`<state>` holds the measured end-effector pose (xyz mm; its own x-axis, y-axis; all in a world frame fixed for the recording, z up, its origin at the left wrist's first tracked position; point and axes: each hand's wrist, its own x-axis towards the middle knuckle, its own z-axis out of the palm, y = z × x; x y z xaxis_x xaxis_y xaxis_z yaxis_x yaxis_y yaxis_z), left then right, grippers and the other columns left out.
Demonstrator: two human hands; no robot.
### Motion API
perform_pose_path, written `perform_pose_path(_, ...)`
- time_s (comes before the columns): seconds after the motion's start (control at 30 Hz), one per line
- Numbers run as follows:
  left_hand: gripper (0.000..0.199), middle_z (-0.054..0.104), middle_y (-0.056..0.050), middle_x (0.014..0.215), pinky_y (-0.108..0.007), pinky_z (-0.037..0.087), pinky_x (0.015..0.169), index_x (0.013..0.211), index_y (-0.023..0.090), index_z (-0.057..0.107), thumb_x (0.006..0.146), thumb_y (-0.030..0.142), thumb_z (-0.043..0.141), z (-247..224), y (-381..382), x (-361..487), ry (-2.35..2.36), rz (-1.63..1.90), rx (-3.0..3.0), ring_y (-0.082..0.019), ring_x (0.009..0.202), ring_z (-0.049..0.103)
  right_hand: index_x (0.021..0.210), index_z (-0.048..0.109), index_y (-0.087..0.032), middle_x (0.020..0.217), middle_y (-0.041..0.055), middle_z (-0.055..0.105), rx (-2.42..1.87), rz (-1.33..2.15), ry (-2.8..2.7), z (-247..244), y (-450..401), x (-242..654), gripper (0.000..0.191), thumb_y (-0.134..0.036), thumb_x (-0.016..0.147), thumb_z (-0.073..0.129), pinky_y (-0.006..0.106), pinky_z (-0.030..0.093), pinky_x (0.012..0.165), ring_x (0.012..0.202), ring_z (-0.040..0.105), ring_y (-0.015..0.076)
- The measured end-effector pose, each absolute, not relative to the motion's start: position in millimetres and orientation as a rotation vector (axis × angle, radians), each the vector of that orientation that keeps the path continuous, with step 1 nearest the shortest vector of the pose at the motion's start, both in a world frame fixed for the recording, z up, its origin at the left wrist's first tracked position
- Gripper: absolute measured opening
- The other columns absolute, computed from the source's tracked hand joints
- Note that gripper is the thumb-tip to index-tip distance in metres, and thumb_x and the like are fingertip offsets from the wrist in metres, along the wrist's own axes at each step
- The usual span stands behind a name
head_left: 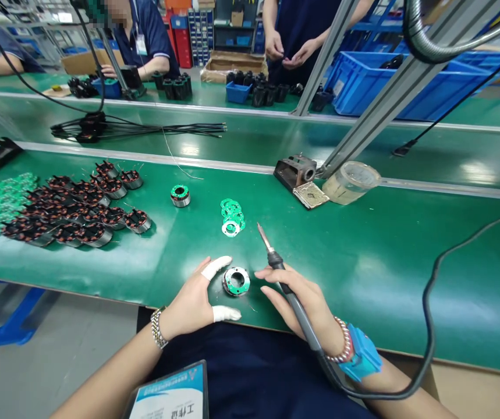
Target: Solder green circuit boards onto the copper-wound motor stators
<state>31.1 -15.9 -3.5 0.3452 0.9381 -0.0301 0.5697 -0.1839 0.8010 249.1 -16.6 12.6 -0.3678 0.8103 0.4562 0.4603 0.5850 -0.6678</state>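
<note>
My right hand (300,297) holds a soldering iron (292,299) by its dark handle, the tip pointing up and away over the green table. Close to the table's front edge sits a motor stator (236,281) with a ring-shaped circuit board on top. My left hand (201,294), white covers on thumb and forefinger, is spread around the stator's left side; I cannot tell whether it touches. Beyond lies a small pile of ring circuit boards (232,214), the nearest one showing white. Another stator with a green board (180,196) stands further left.
Many bare stators (95,233) and a heap of green boards (3,201) cover the left side. A soldering iron stand (297,171) and a clear round tub (352,181) stand against the rail. The iron's cord (428,302) loops on the right. Other people work across the bench.
</note>
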Motion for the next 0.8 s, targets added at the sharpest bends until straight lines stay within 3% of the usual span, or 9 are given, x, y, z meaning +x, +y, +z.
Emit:
perform_pose_path(0.3, 0.025, 0.068, -0.008, 0.096, -0.035, 0.049, 0.086, 0.089, 0.017, 0.062, 0.075, 0.038, 0.059, -6, -17, 30, 1.274, 0.945, 1.428, -0.022, 0.094, 0.062, 0.090, 0.055, -0.023, 0.082, 0.0026, 0.069, -1.158, 0.557, -1.942, 17, -15, 249, 0.011, -0.018, 0.081, 0.053, 0.025, 0.054, 0.067, 0.071, 0.067, 0.0157)
perform_pose_path(0.47, 0.026, 0.069, -0.006, 0.085, -0.031, 0.053, 0.074, 0.077, 0.016, 0.061, 0.075, 0.041, 0.059, -5, -11, 29, 1.249, 0.947, 1.210, -0.018, 0.077, 0.065, 0.096, 0.051, -0.024, 0.086, 0.0030, 0.068, -1.169, 0.613, -1.927, 8, -17, 243, 0.017, -0.018, 0.080, 0.054, 0.027, 0.054, 0.070, 0.075, 0.066, 0.0160)
perform_pose_path(0.67, 0.025, 0.068, -0.004, 0.078, -0.029, 0.055, 0.067, 0.073, 0.015, 0.058, 0.074, 0.040, 0.060, 0, -21, 35, 1.220, 0.935, 1.070, -0.018, 0.078, 0.065, 0.110, 0.043, -0.022, 0.104, 0.0090, 0.062, -1.037, 0.647, -2.043, 3, -21, 233, 0.041, -0.025, 0.075, 0.064, 0.033, 0.052, 0.080, 0.093, 0.062, 0.0211)
perform_pose_path(0.8, 0.021, 0.068, -0.003, 0.078, -0.030, 0.055, 0.067, 0.077, 0.016, 0.060, 0.074, 0.037, 0.060, 5, -26, 40, 1.215, 0.953, 1.069, -0.018, 0.078, 0.064, 0.111, 0.042, -0.021, 0.099, 0.0101, 0.061, -1.004, 0.692, -2.110, 2, -20, 229, 0.038, -0.025, 0.078, 0.061, 0.035, 0.053, 0.078, 0.090, 0.061, 0.0217)
